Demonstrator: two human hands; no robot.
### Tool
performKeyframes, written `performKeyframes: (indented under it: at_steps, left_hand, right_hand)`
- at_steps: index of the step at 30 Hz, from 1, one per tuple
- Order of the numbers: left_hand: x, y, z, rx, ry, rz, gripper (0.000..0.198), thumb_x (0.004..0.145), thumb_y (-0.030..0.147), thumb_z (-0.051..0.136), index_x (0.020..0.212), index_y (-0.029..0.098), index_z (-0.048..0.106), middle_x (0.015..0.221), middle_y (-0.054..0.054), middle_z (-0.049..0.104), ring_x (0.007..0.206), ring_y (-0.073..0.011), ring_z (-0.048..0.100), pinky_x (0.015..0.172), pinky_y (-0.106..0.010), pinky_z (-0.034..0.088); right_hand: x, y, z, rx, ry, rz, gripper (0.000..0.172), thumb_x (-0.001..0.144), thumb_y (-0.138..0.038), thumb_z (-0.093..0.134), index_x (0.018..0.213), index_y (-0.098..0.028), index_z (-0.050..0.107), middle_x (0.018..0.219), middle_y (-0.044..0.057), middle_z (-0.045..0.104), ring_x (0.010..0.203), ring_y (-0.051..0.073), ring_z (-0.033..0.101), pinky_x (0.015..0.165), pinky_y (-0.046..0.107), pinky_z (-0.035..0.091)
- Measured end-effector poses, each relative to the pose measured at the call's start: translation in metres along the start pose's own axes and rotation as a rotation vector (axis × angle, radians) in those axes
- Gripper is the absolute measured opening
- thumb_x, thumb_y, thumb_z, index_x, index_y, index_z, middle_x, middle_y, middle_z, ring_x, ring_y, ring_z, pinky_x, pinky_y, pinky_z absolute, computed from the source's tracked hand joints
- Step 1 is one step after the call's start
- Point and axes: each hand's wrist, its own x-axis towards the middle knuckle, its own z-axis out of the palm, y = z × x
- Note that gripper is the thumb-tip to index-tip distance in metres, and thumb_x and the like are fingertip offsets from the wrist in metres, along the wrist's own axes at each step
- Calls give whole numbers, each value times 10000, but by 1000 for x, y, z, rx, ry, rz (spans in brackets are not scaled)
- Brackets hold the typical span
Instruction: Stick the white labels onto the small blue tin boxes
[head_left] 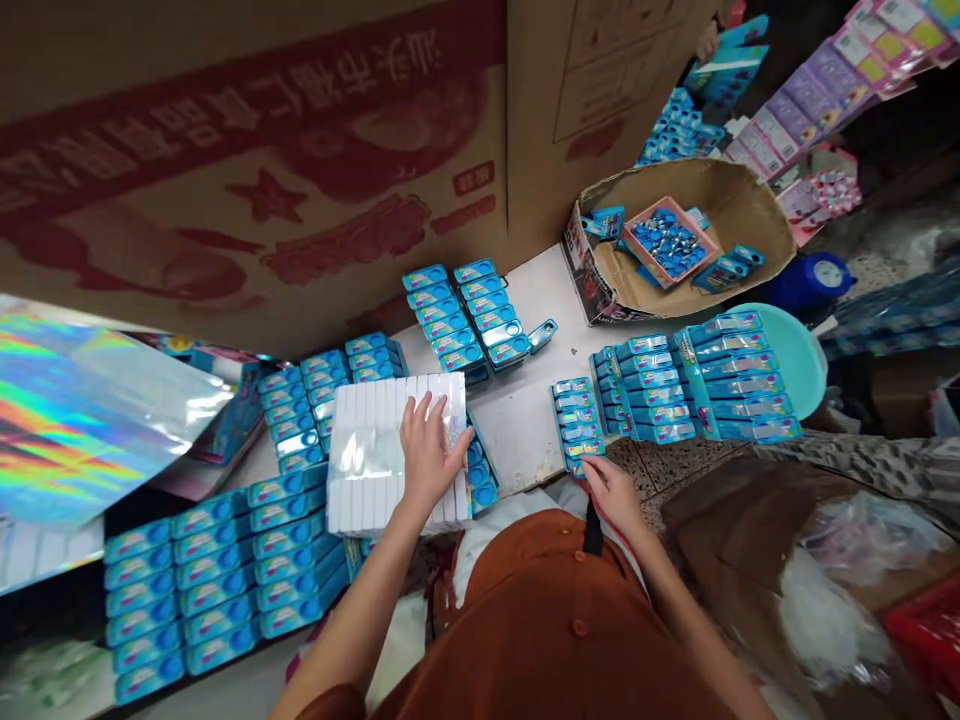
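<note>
On the white work table (517, 420), small blue tins (465, 320) lie in overlapping columns, with more rows on the left and right. They are glossy blue cases with rounded corners and rainbow-print labels. One lies tilted at the end of a column, just beside the rest.

Left hand (429, 455): fingers open and spread, palm down on a white stack of strips (375, 460), partly covered by clear film. The stack sits over the tins left of centre.

Right hand (611, 497): fingertips (592, 468) drawn together on the near end of a short column of tins (577, 425). Looks like a pinch; exact grip is partly hidden.

Far side: large red-printed carton (247, 160). Upper right: torn cardboard box (675, 240) holding a pink tray of tins (667, 242). Left edge: holographic sheet (82, 410).
</note>
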Motion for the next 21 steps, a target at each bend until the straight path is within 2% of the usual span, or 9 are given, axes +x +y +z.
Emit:
performKeyframes:
  at_steps: [5,9,13,17,19,21]
  left_hand:
    - [46,9,-1,0,11,61,531,839,402,559,1315,191,454,1406,-145,420,1410,-323,186,1117,-534,195]
    - [57,13,-5,16,3,53,504,852,385,545,1309,193,456,1390,-136,433,1404,-311,204,1125,-524,186]
    - [43,4,-4,47,6,-27,503,853,384,543,1301,174,452,1364,-150,448,1389,-298,237,1125,-507,205]
    - [16,-5,0,49,17,-160,558,850,408,540,1330,155,413,1381,-173,427,1380,-306,250,1116,-513,226]
    - [3,-5,5,45,23,-226,623,844,433,540,1364,139,364,1397,-192,404,1385,-312,238,1115,-522,219]
    - [-10,-2,10,65,11,-269,781,798,490,587,1403,95,291,1435,-237,335,1398,-337,193,1120,-538,191]
  right_hand:
    - [45,-18,10,4,13,-76,312,898,-392,457,1063,-229,666,997,66,698,911,216,641,832,334,486]
    - [78,-32,18,6,17,-149,285,885,-369,498,1073,-221,652,963,61,687,856,201,623,814,323,475]
    - [101,-35,28,20,14,-172,279,863,-345,543,1087,-207,638,964,59,673,826,188,604,806,313,466]
    - [108,-33,35,3,-15,-160,285,839,-326,585,1096,-213,631,977,53,663,816,179,592,793,302,462]
    - [107,-34,37,-9,-39,-168,279,833,-318,596,1089,-213,632,975,51,663,815,176,590,785,298,460]
    - [104,-36,40,-17,-70,-186,274,833,-319,601,1080,-205,636,965,50,665,822,176,595,788,297,459]
